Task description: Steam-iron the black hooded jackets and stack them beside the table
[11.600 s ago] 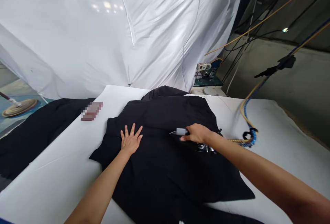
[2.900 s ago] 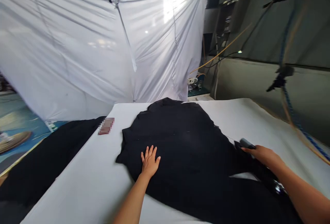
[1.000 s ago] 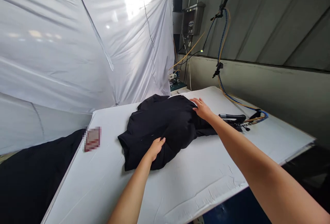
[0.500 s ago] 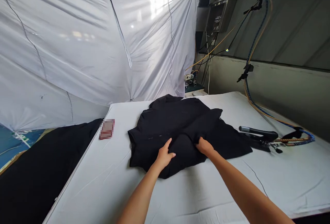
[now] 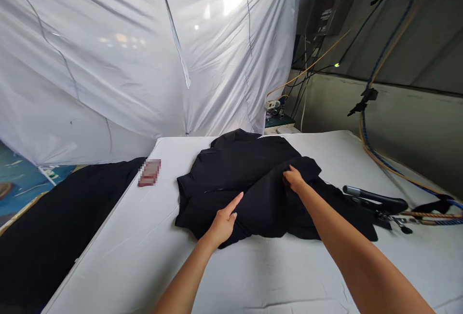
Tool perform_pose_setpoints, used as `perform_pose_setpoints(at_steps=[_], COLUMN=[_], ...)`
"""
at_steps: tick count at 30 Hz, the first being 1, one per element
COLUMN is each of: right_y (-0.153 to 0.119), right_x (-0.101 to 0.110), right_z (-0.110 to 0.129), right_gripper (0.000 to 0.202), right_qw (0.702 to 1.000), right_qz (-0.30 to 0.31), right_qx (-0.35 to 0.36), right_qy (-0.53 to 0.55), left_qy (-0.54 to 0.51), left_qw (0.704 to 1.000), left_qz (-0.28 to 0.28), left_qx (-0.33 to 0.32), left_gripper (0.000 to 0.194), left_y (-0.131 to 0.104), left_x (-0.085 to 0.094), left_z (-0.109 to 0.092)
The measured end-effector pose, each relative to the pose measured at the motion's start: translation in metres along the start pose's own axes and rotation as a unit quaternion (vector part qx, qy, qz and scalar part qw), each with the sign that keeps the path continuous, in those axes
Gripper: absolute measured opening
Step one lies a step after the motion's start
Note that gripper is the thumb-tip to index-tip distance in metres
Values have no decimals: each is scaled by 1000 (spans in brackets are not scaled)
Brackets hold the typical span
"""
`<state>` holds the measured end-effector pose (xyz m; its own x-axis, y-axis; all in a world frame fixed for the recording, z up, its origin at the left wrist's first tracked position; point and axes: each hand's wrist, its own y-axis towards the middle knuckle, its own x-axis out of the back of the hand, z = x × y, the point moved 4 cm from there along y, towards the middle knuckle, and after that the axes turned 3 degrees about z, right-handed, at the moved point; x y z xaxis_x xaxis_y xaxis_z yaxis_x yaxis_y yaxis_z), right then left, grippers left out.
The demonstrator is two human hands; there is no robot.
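A black garment (image 5: pixel 231 169) lies spread and creased on the white-covered table (image 5: pixel 137 246). My left hand (image 5: pixel 223 223) rests on its near part, index finger stretched along the cloth and thumb apart, holding nothing. Farther right, my right hand (image 5: pixel 293 179) is closed on a fold of the garment, which is raised a little around the fingers. The garment's right part trails toward an iron-like tool.
The tool with a black handle (image 5: pixel 376 199) lies at the right, tied to blue and orange cords (image 5: pixel 365 135). A blurred reddish item (image 5: pixel 149 172) sits near the left edge. Dark cloth (image 5: pixel 65 222) hangs left, and white sheeting (image 5: pixel 126 63) hangs behind.
My right hand has moved away across the garment, carrying a fold with it. My left hand stays on the near part, its index finger straighter. The view has shifted slightly.
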<state>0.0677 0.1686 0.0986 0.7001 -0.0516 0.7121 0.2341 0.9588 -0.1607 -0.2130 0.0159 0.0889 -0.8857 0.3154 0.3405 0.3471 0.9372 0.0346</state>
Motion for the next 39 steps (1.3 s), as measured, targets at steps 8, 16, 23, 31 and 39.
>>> perform_pose_setpoints(at_steps=[8,16,23,31,39], right_y=[28,-82,-77,-23,40], right_x=[-9,-89,-46,-74,-85], right_z=[81,-30,-9,61,60], right_gripper=[58,43,51,61,60], right_qw=[988,963,956,908,917], right_qz=[40,127,95,-65,102], right_qx=[121,48,-5,237,-30], right_qy=[-83,-234,-279,-339,-384], left_qy=[122,294,295,311,303], left_qw=[963,953,954,947,939], left_qz=[-114,18,24,61,154], left_qx=[213,66,54,49,61], left_gripper=[47,52,32,72,49], left_y=[-1,0,32,48,67], left_x=[20,-36,-30,-60,-30], left_z=[35,22,3,35,27])
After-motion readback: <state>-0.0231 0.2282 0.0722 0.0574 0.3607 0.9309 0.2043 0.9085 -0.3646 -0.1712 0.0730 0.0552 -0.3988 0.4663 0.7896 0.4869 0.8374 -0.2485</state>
